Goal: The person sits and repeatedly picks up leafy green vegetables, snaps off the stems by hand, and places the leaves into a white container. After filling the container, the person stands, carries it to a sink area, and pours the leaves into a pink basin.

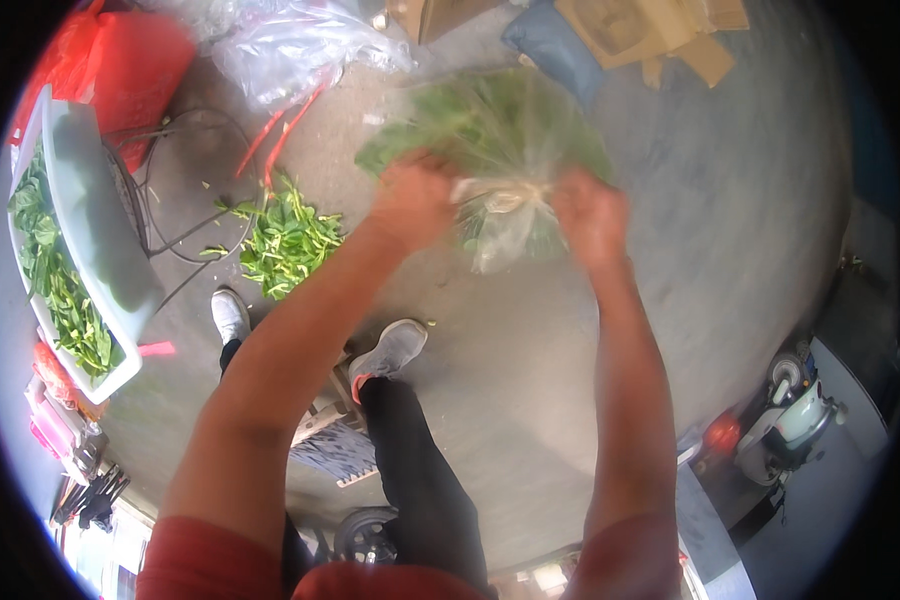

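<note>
A clear plastic bag full of leafy greens [495,120] is held out in front of me, its neck gathered and twisted. My left hand [418,196] grips the gathered plastic on one side, and my right hand [591,210] grips it on the other. Motion blurs both hands and the bag. Below my left hand, a loose pile of green leaves and stems [289,244] lies on the concrete floor. More greens [60,262] fill a long white plastic tub [105,217] at the far left. Red strips of tie [289,135] lie above the pile.
Clear plastic bags [300,49] and a red plastic bag [139,75] lie at the upper left, near a looped cable [146,187]. Cardboard boxes [622,34] and a blue bundle [555,45] stand beyond the held bag. A low wooden stool [334,442] is by my legs; a scooter [791,420] stands at right.
</note>
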A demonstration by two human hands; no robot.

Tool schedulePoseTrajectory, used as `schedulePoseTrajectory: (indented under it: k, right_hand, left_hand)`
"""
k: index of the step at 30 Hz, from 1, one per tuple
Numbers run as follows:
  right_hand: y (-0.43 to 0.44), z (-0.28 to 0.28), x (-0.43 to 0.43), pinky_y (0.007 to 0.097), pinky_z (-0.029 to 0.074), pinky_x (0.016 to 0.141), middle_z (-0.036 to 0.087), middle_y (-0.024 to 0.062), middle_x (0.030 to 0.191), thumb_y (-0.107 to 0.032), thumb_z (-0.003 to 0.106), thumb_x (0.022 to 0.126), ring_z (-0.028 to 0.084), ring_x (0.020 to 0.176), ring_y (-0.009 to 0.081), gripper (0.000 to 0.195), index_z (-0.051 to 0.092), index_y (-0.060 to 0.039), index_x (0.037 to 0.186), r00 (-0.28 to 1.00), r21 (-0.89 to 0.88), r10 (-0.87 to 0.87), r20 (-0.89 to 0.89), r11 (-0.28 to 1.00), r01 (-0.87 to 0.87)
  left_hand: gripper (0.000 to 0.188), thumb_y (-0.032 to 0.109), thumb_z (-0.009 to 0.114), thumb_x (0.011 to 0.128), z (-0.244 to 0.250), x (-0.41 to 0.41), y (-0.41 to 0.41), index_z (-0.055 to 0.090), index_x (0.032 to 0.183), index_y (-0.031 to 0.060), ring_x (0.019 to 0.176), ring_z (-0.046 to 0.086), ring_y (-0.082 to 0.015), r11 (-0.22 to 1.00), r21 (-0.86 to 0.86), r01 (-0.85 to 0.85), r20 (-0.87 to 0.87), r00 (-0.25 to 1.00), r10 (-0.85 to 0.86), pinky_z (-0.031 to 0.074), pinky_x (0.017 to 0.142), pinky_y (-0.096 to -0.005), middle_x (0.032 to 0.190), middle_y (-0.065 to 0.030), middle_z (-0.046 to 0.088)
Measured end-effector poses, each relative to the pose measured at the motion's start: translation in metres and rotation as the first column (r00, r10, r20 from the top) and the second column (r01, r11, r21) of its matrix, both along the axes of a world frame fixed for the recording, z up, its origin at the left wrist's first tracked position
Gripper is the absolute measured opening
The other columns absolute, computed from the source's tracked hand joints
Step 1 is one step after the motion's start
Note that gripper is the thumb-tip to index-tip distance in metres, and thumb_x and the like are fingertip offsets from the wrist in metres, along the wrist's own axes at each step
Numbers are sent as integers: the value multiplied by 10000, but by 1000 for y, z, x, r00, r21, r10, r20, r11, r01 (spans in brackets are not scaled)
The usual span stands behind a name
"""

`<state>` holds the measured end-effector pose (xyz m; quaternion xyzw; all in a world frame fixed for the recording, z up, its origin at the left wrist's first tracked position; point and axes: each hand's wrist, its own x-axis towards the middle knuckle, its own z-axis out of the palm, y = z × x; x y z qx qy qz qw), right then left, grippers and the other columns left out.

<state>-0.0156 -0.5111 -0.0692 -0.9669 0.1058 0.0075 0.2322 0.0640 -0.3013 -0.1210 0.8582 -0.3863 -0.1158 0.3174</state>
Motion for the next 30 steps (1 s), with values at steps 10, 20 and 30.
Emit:
schedulePoseTrajectory:
  k: [10,20,30]
  right_hand:
    - [-8,-19,12,260,483,643,615,24,756,-41,558,864,576,695,111,48,591,-36,899,910,181,-372,185,923,340]
    - [-4,35,60,247,483,779,630,48,902,-37,597,864,590,840,120,116,598,-16,978,841,383,-521,142,813,439]
    - [248,36,-12,286,458,888,591,97,1100,-92,593,880,566,1027,161,309,549,-3,1172,947,721,-142,-290,618,313]
  left_hand:
    - [215,274,645,790,8,-25,-8,662,850,68,954,573,-314,890,-97,-445,-572,757,316,457,818,-411,986,-115,631]
    - [335,304,622,804,64,-12,-23,609,1041,67,1025,546,-346,882,-127,-454,-399,837,374,434,873,-431,1088,-173,591]
    - [203,106,590,849,221,-54,213,621,1041,47,861,581,-285,854,-127,-504,-717,641,272,468,782,-364,908,-114,625]
